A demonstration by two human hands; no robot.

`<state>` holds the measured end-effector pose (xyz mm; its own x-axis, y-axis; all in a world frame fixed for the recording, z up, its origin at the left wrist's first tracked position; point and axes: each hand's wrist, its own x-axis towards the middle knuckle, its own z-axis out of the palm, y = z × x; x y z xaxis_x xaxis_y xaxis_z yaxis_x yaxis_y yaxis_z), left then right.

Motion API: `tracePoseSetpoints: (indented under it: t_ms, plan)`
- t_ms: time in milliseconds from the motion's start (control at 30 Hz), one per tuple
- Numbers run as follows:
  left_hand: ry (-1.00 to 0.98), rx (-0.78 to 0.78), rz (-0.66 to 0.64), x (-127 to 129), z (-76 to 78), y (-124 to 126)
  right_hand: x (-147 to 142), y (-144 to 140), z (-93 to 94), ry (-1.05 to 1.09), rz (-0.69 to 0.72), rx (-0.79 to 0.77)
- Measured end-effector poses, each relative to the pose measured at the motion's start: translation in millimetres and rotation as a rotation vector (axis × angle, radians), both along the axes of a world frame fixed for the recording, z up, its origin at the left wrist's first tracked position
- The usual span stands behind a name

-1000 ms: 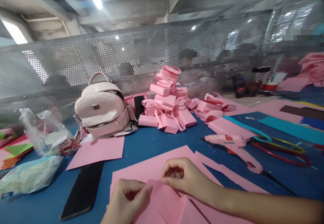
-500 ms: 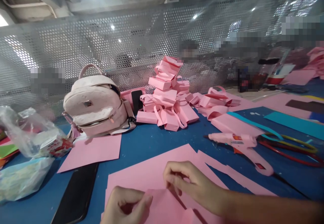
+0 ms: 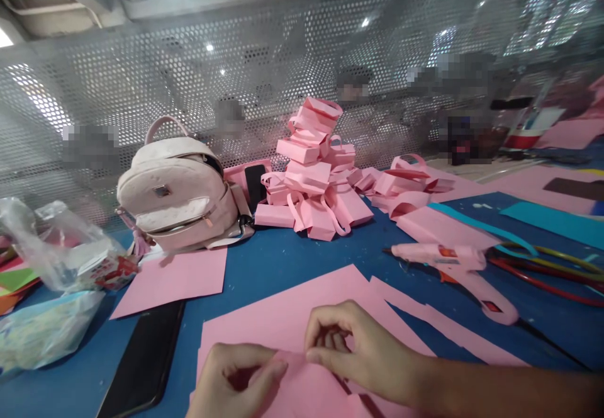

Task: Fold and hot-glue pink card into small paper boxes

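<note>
A folded pink paper piece (image 3: pixel 306 386) lies at the bottom centre on larger pink sheets (image 3: pixel 283 308). My left hand (image 3: pixel 236 380) pinches its left edge with thumb and fingers. My right hand (image 3: pixel 358 349) pinches the top edge of the same piece, fingers curled over it. The lower part of the piece runs out of view.
A black phone (image 3: pixel 141 361) lies left of my hands. A pink glue gun (image 3: pixel 453 267) and coloured cords (image 3: pixel 557 270) lie to the right. Behind are a pink backpack (image 3: pixel 179 194), a pile of pink paper bags (image 3: pixel 316 179), plastic bags (image 3: pixel 51 267) at left and a perforated metal screen (image 3: pixel 141 90).
The view has tilted down a little. My right-hand fingers have curled tighter on the paper's top edge. My left hand keeps its pinch.
</note>
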<state>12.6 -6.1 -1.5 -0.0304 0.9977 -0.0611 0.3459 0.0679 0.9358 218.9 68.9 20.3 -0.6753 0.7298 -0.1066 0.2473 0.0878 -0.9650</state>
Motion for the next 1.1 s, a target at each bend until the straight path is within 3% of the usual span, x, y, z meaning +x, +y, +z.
tracePoseSetpoints:
  t_ms: [133, 233, 1100]
  plan:
    - [-0.187, -0.025, 0.105, 4.6, 15.0, 1.1, 0.7, 0.2, 0.0, -0.007, 0.005, 0.033]
    - [-0.221, -0.013, 0.13, 5.9, 18.1, 1.8, 1.4, -0.2, -1.9, -0.003, 0.015, 0.036]
    - [-0.142, -0.053, 0.091, 3.9, 2.8, -0.1, -2.9, -0.3, -8.2, 0.023, 0.066, 0.078]
